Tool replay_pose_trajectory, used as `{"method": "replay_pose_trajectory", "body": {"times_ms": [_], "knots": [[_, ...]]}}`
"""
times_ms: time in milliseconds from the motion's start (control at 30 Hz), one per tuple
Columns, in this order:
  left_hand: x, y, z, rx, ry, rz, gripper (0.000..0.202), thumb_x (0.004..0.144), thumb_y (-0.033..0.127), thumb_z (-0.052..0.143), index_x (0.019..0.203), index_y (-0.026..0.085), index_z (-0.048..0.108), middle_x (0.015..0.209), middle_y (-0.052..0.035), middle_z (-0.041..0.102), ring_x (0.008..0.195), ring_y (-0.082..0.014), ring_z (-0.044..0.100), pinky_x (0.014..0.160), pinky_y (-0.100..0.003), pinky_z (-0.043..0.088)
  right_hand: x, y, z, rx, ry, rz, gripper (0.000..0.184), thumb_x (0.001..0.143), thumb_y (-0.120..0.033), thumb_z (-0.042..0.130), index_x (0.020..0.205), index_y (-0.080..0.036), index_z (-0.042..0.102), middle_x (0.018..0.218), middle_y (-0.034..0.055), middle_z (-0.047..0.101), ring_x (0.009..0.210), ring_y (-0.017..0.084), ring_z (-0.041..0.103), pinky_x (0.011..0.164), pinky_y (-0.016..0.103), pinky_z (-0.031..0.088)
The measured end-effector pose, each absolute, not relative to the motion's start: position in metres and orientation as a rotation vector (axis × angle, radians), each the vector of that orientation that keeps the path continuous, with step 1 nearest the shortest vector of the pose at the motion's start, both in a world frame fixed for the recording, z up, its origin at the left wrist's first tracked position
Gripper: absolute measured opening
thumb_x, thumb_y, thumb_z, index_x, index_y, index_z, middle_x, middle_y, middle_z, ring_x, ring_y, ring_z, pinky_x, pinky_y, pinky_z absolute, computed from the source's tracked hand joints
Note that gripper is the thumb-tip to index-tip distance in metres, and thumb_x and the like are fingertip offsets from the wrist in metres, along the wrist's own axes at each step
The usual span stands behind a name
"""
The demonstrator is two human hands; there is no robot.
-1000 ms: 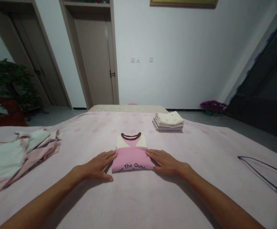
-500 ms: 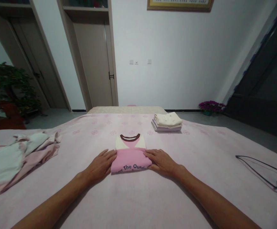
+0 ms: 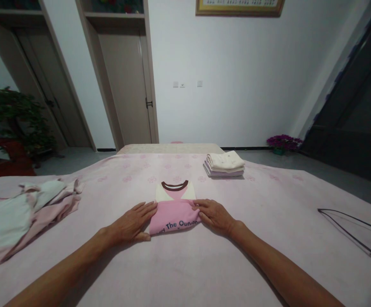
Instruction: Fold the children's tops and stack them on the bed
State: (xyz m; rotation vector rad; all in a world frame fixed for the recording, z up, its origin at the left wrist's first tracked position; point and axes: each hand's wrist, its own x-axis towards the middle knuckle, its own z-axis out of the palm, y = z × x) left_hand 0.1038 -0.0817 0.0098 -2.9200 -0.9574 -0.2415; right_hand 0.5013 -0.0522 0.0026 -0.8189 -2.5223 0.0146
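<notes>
A folded pink and cream T-shirt (image 3: 174,205) with a dark brown collar and dark lettering lies on the pink bedspread (image 3: 185,264) in front of me. My left hand (image 3: 133,222) rests flat against its left edge, fingers stretched out. On the shirt's right edge sits my right hand (image 3: 215,215), fingers extended and touching the fabric. Neither hand grips the shirt.
A stack of folded cream and lilac clothes (image 3: 224,163) sits farther back on the right. Loose pale garments (image 3: 22,209) are heaped at the left. A black wire hanger (image 3: 353,230) lies at the right edge. Doors, a plant (image 3: 12,117) and purple flowers (image 3: 284,142) stand beyond the bed.
Both hands have pressed slightly closer in against the sides of the folded shirt, and the view has tilted up a little. The shirt stays in place.
</notes>
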Motion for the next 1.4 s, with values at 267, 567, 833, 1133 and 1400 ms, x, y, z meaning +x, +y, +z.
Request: {"method": "replay_pose_trajectory", "body": {"times_ms": [267, 567, 833, 1133, 1400], "knots": [[0.127, -0.09, 0.009, -2.743, -1.05, -0.281, 0.06, 0.089, 0.035, 0.056, 0.144, 0.015, 0.044, 0.15, -0.0155, 0.047, 0.14, -0.0295, 0.042, 0.122, -0.05, 0.019, 0.503, -0.058, 0.029, -0.881, -2.754, 0.183, 0.063, 0.079, -0.018, 0.053, 0.143, -0.021, 0.053, 0.147, 0.0098, 0.052, 0.13, 0.026, 0.051, 0.111, 0.044, 0.038], [0.14, -0.079, 0.003, -2.741, -1.049, -0.49, 0.04, 0.09, 0.02, 0.053, 0.13, 0.02, 0.057, 0.139, -0.0108, 0.059, 0.132, -0.024, 0.051, 0.12, -0.048, 0.027, 0.499, -0.056, 0.007, -0.897, -2.538, 0.101, 0.047, 0.086, -0.026, 0.059, 0.133, -0.025, 0.062, 0.135, 0.0076, 0.062, 0.12, 0.024, 0.058, 0.103, 0.043, 0.044], [0.134, -0.084, 0.005, -2.849, -0.99, -0.767, 0.033, 0.099, 0.038, 0.045, 0.124, 0.023, 0.061, 0.126, -0.0091, 0.069, 0.121, -0.0237, 0.062, 0.112, -0.045, 0.041, 0.499, -0.062, 0.014, -0.685, -2.482, 0.096, 0.037, 0.097, -0.029, 0.049, 0.132, -0.027, 0.062, 0.133, 0.0077, 0.064, 0.124, 0.024, 0.056, 0.105, 0.043, 0.043], [0.121, -0.121, -0.001, -2.952, -1.053, -0.884, 0.032, 0.1, 0.038, 0.045, 0.127, 0.026, 0.057, 0.119, -0.0072, 0.072, 0.106, -0.0189, 0.07, 0.094, -0.028, 0.055, 0.505, -0.096, 0.026, -0.47, -2.595, 0.275, 0.048, 0.09, -0.022, 0.053, 0.137, -0.021, 0.055, 0.137, 0.0112, 0.061, 0.128, 0.02, 0.056, 0.107, 0.039, 0.045], [0.125, -0.119, 0.007, -2.923, -0.964, -0.625, 0.042, 0.095, 0.028, 0.055, 0.137, 0.029, 0.05, 0.128, -0.0091, 0.068, 0.113, -0.0202, 0.068, 0.095, -0.031, 0.056, 0.502, -0.086, 0.031, -0.538, -2.691, 0.265, 0.051, 0.09, -0.02, 0.052, 0.141, -0.027, 0.051, 0.138, 0.0074, 0.061, 0.123, 0.02, 0.058, 0.102, 0.038, 0.046]]}}
